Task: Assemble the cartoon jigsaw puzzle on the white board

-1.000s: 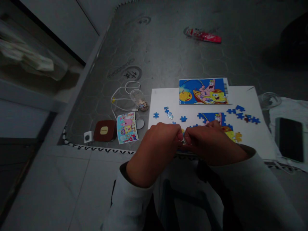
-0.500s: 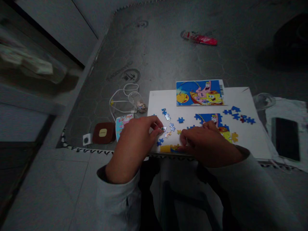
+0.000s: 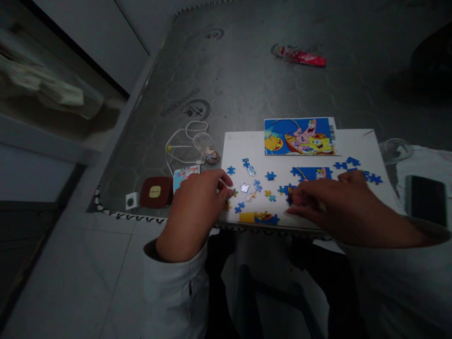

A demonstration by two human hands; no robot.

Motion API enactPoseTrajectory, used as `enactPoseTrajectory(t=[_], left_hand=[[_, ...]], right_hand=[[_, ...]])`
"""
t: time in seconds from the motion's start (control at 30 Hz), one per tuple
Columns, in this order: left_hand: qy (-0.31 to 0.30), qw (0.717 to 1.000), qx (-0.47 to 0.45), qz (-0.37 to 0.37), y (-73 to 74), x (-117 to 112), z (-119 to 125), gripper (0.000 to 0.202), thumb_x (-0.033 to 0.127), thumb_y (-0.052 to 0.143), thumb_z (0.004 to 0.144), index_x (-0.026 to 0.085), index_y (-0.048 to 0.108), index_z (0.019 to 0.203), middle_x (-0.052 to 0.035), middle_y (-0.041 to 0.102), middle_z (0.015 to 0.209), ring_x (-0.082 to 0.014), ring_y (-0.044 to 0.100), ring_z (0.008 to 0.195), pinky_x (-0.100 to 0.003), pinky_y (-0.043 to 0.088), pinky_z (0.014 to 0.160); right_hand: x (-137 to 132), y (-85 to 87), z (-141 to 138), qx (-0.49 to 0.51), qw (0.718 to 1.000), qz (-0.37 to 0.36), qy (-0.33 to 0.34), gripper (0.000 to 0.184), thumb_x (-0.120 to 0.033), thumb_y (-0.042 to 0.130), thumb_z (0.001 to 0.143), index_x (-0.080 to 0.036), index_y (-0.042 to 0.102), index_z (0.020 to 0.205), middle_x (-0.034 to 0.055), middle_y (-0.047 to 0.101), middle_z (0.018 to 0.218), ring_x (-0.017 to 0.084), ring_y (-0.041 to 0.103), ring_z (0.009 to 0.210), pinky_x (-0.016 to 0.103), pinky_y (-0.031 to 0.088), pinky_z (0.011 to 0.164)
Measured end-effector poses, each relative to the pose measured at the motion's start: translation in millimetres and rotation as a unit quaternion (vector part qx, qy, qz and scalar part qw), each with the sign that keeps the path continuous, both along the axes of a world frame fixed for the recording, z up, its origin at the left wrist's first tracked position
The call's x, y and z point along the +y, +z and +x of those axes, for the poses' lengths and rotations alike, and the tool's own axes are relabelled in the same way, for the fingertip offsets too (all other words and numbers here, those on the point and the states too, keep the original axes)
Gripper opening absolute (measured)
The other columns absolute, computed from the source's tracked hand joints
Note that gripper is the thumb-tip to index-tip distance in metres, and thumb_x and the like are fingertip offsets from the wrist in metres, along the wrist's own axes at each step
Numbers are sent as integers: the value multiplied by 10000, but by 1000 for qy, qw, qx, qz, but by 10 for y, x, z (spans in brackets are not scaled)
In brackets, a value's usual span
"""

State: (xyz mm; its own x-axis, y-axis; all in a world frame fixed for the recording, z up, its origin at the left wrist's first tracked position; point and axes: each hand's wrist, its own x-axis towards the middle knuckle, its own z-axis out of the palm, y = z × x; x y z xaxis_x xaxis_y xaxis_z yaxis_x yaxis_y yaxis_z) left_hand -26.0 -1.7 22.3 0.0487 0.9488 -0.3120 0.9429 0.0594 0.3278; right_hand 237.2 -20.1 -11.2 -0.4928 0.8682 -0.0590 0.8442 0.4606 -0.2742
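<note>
My left hand [image 3: 201, 207] is at the left side of a white board [image 3: 243, 143], its thumb and forefinger closed round a small jigsaw puzzle piece [image 3: 235, 192]. Just right of it lies a pale puzzle piece [image 3: 245, 188], with several loose blue and yellow pieces around. My right hand [image 3: 335, 200] is closed over the partly joined puzzle [image 3: 310, 173] and hides much of it. At its fingertips shows a dark blue and brown puzzle piece [image 3: 290, 192]. A joined yellow and blue strip [image 3: 259, 217] lies along the board's near edge.
A picture card [image 3: 300, 136] lies at the board's far edge. More blue pieces [image 3: 374, 178] sit at the right. Left of the board are a brown box [image 3: 155, 192], a white cable [image 3: 180, 147] and a clear cup [image 3: 208, 148]. A phone [image 3: 425, 200] lies far right.
My left hand has moved slightly left; the pale piece it was touching now lies apart from its fingers. My right hand has moved right, from beside the loose pieces onto the partly joined puzzle.
</note>
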Motion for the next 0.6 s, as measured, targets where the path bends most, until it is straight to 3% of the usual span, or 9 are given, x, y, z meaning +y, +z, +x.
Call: enactPoseTrajectory(t=[0.13, 0.3, 0.5, 0.6], left_hand=[[16, 999, 30, 3, 10, -11, -4, 159, 287, 702, 850, 256, 705, 1006, 12, 757, 905, -239, 685, 893, -345, 430, 745], [23, 998, 56, 22, 113, -52, 97, 146, 335, 685, 867, 283, 709, 1001, 22, 761, 923, -253, 683, 886, -349, 417, 717], [-6, 996, 79, 37, 203, -86, 258, 141, 354, 654, 880, 291, 715, 989, 13, 765, 926, -262, 677, 827, -353, 391, 662], [-19, 995, 81, 51, 209, -94, 323, 137, 359, 633, 887, 286, 714, 971, 2, 762, 917, -255, 670, 804, -353, 393, 652]], right_hand=[[18, 73, 353, -98, 990, -5, -105, 286, -565, 624, 854, -281, 640, 829, -9, 670, 660, 199, 540, 566, 407, 279, 737], [18, 157, 581, -180, 957, -87, -209, 187, -463, 673, 797, -287, 647, 856, -1, 702, 715, 179, 552, 526, 385, 305, 679], [-11, 205, 739, -179, 930, -186, -264, 287, -460, 762, 695, -323, 676, 933, -1, 734, 849, 223, 640, 647, 380, 339, 685], [-33, 212, 865, -180, 923, -186, -285, 294, -458, 741, 719, -344, 672, 980, -22, 726, 873, 225, 655, 720, 390, 342, 719]])
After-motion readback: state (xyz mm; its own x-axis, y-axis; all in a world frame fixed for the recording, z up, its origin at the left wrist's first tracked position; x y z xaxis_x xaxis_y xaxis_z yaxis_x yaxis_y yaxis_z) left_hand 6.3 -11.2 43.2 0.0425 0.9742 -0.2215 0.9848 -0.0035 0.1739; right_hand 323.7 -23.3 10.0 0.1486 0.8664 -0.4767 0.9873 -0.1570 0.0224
